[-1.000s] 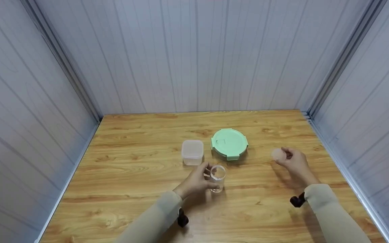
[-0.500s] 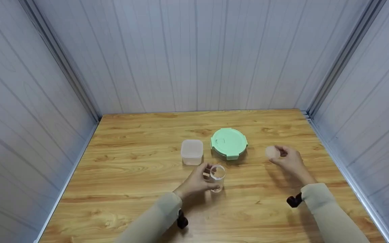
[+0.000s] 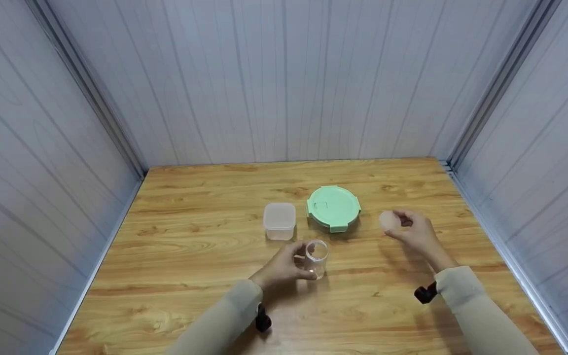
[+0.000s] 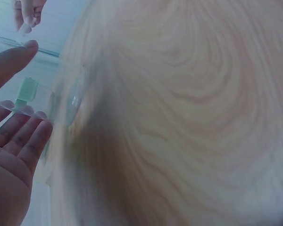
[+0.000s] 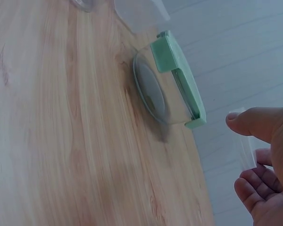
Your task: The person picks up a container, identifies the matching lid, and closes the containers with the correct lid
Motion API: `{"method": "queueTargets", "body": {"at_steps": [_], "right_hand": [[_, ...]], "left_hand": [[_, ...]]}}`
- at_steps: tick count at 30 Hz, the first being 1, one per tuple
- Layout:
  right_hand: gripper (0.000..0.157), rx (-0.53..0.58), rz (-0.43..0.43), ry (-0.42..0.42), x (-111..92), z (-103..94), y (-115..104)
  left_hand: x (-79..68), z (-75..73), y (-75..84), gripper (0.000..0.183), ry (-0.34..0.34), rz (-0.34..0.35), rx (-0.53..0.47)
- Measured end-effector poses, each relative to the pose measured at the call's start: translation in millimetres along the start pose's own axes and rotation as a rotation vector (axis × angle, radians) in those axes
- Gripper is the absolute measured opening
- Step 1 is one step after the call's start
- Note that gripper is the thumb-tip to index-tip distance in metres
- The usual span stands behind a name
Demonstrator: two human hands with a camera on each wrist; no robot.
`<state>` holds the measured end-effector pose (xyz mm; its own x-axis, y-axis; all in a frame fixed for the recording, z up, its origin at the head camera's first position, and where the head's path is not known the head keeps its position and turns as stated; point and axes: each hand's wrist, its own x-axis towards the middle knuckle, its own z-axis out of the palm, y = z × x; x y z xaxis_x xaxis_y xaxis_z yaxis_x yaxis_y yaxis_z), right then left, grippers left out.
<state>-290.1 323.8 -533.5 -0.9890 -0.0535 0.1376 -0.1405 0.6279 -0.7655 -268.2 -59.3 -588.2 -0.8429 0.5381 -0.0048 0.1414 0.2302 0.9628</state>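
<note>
Left of the middle of the head view, my left hand [image 3: 282, 267] holds a clear cylindrical jar [image 3: 317, 266] upright on the table, its open mouth facing up. Thumb and fingers lie on either side of the jar [image 4: 75, 96] in the left wrist view. Over the table to the right, my right hand [image 3: 419, 235] pinches a small round translucent lid [image 3: 388, 221] by its edge. The lid [image 5: 246, 150] appears nearly edge-on between thumb and fingers in the right wrist view. Lid and jar are apart.
A round glass food container with a green clip-on lid [image 3: 334, 206] stands behind the jar. To its left is a square translucent box [image 3: 279, 222]. Pale panel walls [image 3: 284, 84] enclose the wooden table [image 3: 190, 266] at the back and sides.
My right hand has moved left with the lid, closer to the green-lidded container. The left hand stays at the jar, almost unmoved.
</note>
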Motion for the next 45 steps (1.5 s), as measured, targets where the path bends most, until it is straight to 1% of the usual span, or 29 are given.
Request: {"method": "queueTargets", "body": {"at_steps": [5,10,18,25,31,37,45], "right_hand": [[0.062,0.024,-0.012,0.001,-1.4,4.0,-8.7],[0.061,0.035,-0.048,0.003,-1.4,7.9,-17.2],[0.061,0.053,-0.082,0.010,-2.0,14.0,-32.6],[0.058,0.075,-0.139,0.005,-4.5,21.0,-44.2],[0.056,0.068,-0.156,-0.003,-6.5,26.1,-49.2],[0.053,0.097,-0.187,-0.013,-7.4,33.6,-54.0],[0.053,0.124,-0.224,0.003,-9.8,43.1,-61.9]], "left_hand": [[0.1,-0.5,-4.4,0.059,0.009,-0.002,0.044],[-1.3,0.2,-7.6,0.051,0.013,-0.017,0.080],[-0.9,0.5,-12.0,0.046,0.021,0.030,0.144],[-0.4,1.6,-14.9,0.047,0.021,0.027,0.120],[-1.0,0.9,-14.5,0.042,0.019,0.013,0.119],[0.6,0.1,-15.8,0.041,0.021,0.012,0.146],[1.4,1.7,-15.7,0.034,0.020,0.010,0.123]]}}
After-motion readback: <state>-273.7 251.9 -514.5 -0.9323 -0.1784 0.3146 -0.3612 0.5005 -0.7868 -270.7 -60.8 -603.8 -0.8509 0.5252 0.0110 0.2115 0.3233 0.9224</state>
